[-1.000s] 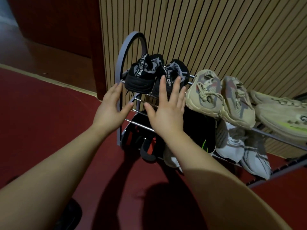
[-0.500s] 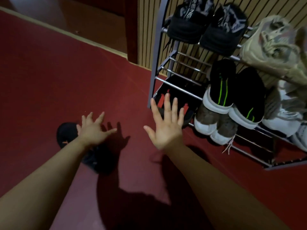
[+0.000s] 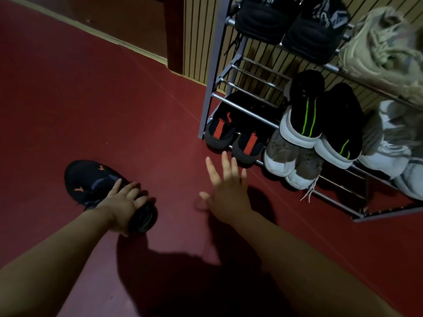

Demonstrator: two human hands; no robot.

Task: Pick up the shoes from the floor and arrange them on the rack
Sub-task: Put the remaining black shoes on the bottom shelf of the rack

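A black shoe with orange marks [image 3: 91, 181] lies on the red floor at lower left. My left hand [image 3: 127, 205] grips its heel end, fingers curled over the collar. My right hand [image 3: 226, 191] hovers with its fingers spread, holding nothing, just in front of the rack's lowest tier. The grey metal shoe rack [image 3: 211, 97] stands against the slatted wall at right. It holds several pairs: black-grey ones on top [image 3: 290, 21], black with green stripes [image 3: 306, 113], black with red tabs [image 3: 229, 131].
Beige sneakers [image 3: 384, 53] and white-grey ones [image 3: 393, 145] fill the rack's right side. The left part of the middle tier [image 3: 251, 74] shows bare rails. A slatted wooden wall and a dark red door frame [image 3: 174, 37] stand behind. Red floor spreads to the left.
The view dropped from the rack's top tier to the floor. My left hand went down and left and took hold of the black shoe. My right hand lowered toward the bottom tier.
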